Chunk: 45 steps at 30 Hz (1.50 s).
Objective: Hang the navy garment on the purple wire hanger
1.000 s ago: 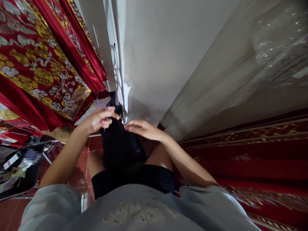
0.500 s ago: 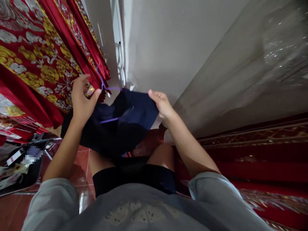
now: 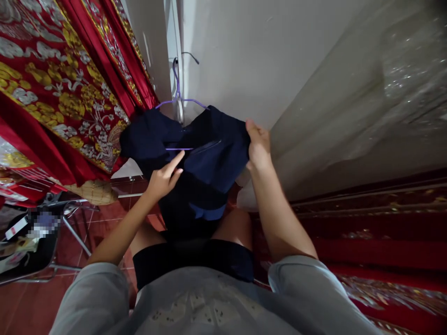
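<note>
A dark navy short-sleeved top hangs on a thin purple hanger, whose hook is up against the white metal frame in front of me. The hanger's lower bar shows through the neckline. My right hand pinches the edge of the sleeve on the right, thumb on top. My left hand is over the front of the top, index finger stretched toward the neckline just below the hanger bar, thumb apart, holding nothing.
Red cloth with gold and silver embroidery hangs at the left. A black chair with things on it stands at lower left on red tiles. At the right are a plastic-covered surface and more red fabric.
The top and hanger have gone up and spread out, with the hook now at the white frame. My left hand has left the hanger's neck and come down to the neckline; my right hand moved right.
</note>
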Motion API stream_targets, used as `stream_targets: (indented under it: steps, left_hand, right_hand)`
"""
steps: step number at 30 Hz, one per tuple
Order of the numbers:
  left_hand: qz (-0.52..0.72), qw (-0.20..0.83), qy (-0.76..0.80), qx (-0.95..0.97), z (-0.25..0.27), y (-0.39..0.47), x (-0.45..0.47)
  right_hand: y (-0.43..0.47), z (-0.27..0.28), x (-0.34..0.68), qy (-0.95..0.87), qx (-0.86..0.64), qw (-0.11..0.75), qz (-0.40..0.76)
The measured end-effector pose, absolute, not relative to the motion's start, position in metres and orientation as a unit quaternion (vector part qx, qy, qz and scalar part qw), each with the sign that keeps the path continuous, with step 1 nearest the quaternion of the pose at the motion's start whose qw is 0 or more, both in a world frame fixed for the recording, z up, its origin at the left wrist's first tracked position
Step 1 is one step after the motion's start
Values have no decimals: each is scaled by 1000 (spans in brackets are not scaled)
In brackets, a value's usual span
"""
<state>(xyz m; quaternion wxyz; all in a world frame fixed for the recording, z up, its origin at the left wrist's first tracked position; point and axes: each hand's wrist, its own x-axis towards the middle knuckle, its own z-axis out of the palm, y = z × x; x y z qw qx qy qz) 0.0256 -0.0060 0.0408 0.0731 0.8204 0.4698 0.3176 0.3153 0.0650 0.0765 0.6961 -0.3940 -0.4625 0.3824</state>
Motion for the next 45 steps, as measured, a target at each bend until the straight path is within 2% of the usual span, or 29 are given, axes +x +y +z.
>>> stream_targets:
  steps: [4,7,11,15,17,19,20,24,28,30,34,38,40,45]
  left_hand:
    - [243,103,514,816,-4,-5,24]
    - [238,99,563,785,-15,-3,25]
    - [320,107,557,759,-15,-10,36]
    - [456,159,529,698,-25,-25,61]
    - [528,216,519,636,-33,-34,77]
    - [577,275,513,573,-38,-41,91]
    - [593,297,513,545,-40,-45,96]
    - [611,347,527,478,-44,-53,104]
    - [583,351,537,499,-47,-53,96]
    - [585,364,529,495,-50,-52,91]
    - [594,400,515,472,-55,-51,83]
    - [600,391,522,463,-54,-48,77]
    - [602,380,520,472,-51,-46,76]
    - [541,378,519,544,-47,-35,72]
  right_hand:
    - [78,76,319,-462,-398,697,378]
    - [96,77,328,-477,-418,692,345]
    - [96,65,334,-435,-497,714,234]
    - [39,35,293,-365,-571,716,166]
    - [2,15,259,-408,-548,682,260]
    - [-26,-4,228,-494,-506,572,416]
    - [-35,-13,216,-507,-501,543,444]
    - [-41,-30,202,-570,-522,501,390]
    - [-33,-22,216,-625,-535,432,370]
    - [-28,-13,225,-627,-524,407,408]
    - [-12,8,239,-588,-491,326,554]
    - [14,30,240,-546,-469,238,652]
    - [32,46,234,-511,-448,271,682]
    - [76,109,220,-432,-366,505,651]
